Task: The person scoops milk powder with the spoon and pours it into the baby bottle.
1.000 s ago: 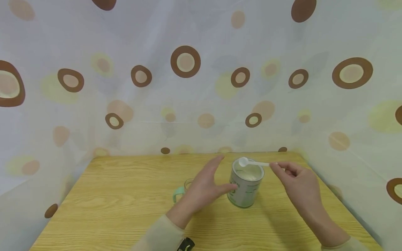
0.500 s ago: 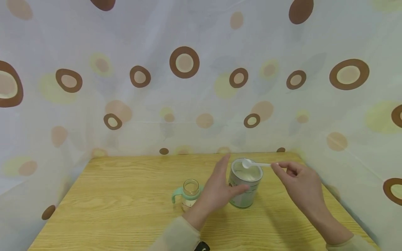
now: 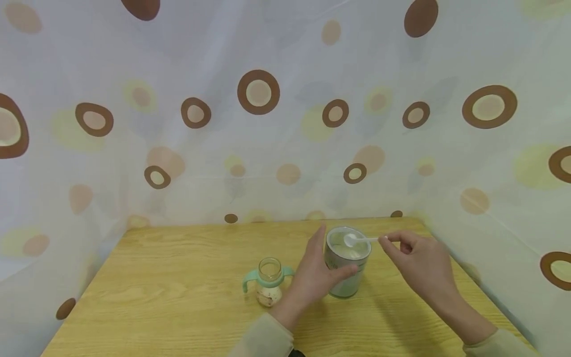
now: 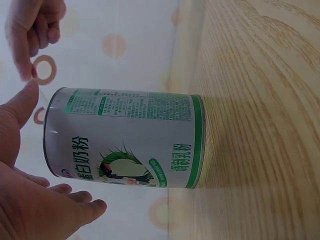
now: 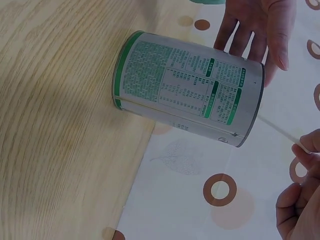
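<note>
A white and green milk powder can (image 3: 350,286) stands upright on the table, its top uncovered and pale powder inside. Between thumb and forefinger my right hand (image 3: 421,260) pinches the handle of a white scoop (image 3: 351,240), whose bowl is at the can's mouth. In the right wrist view only the thin scoop handle (image 5: 282,131) shows; the rest is hidden by the can. My left hand (image 3: 312,272) spreads its extended fingers and thumb beside the can's left side. From the left wrist view, a gap seems to separate those fingers (image 4: 92,210) from the can.
A clear baby bottle (image 3: 269,293) with mint-green handles and no cap stands left of the can, partly behind my left forearm. Its contents look whitish. The wooden table (image 3: 178,277) ends at a patterned curtain (image 3: 290,124) at the back and sides.
My left hand has moved right from in front of the bottle to the can's side, uncovering the bottle. The scoop has lowered slightly toward the can's mouth, still pinched by my right hand.
</note>
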A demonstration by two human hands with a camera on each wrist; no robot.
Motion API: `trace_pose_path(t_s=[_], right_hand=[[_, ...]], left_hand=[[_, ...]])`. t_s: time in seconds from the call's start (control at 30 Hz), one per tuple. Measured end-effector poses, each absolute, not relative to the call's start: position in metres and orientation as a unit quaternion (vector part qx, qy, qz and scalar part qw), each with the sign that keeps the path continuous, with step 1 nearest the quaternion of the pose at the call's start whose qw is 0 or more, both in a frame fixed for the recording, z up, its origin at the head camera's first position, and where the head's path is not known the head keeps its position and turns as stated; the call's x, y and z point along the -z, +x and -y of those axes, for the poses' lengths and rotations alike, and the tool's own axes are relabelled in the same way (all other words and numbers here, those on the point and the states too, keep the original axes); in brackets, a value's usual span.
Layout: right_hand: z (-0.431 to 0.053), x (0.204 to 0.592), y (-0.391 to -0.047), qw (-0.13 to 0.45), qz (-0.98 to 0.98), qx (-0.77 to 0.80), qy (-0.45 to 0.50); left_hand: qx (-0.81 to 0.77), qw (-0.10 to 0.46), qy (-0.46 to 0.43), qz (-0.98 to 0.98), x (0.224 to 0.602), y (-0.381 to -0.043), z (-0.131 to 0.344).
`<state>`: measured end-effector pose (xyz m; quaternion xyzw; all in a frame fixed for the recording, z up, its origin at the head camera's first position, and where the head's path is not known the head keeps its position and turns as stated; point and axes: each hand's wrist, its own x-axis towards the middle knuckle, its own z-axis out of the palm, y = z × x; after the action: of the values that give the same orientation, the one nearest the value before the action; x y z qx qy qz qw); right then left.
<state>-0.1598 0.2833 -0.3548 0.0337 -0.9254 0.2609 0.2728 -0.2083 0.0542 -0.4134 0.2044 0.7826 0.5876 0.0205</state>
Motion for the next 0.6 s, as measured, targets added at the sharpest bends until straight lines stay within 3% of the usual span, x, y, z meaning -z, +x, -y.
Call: trace_pose_path(t_s=[0.6], right_hand=[[-0.282, 0.355, -0.171, 0.261, 0.946, -0.179, 0.074]], left_hand=[[-0.604, 0.017, 0.205, -0.77, 0.423, -0.213, -0.066]])
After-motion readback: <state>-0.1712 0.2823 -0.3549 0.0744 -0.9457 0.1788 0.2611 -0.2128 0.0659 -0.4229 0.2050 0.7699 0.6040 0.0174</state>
